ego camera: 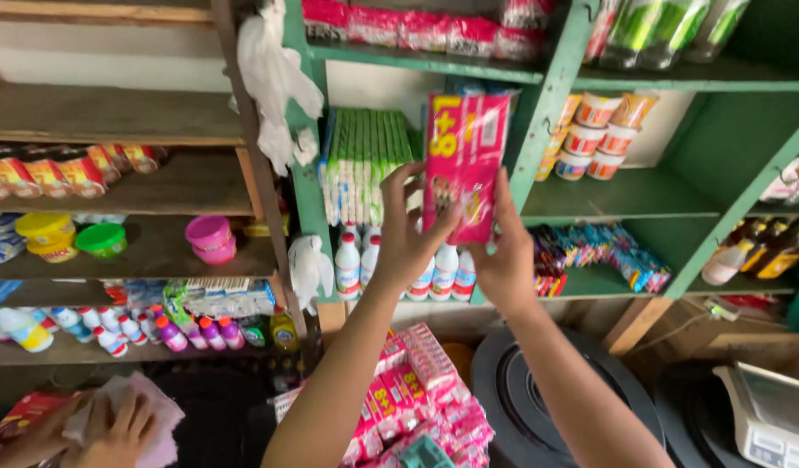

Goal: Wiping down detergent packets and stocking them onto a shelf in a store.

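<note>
Both my hands are raised in front of a green shelf unit. My left hand and my right hand together grip the lower end of a pink and yellow packet pack, held upright before the middle compartment. Behind it stands a row of green and white flat boxes. Below my arms lies a heap of the same pink packs.
White bottles line the shelf under the boxes. Stacked cups and colourful sachets fill the right compartments. Wooden shelves at left hold jars and small bottles. Another person's hands hold a pink cloth at bottom left. A scale sits bottom right.
</note>
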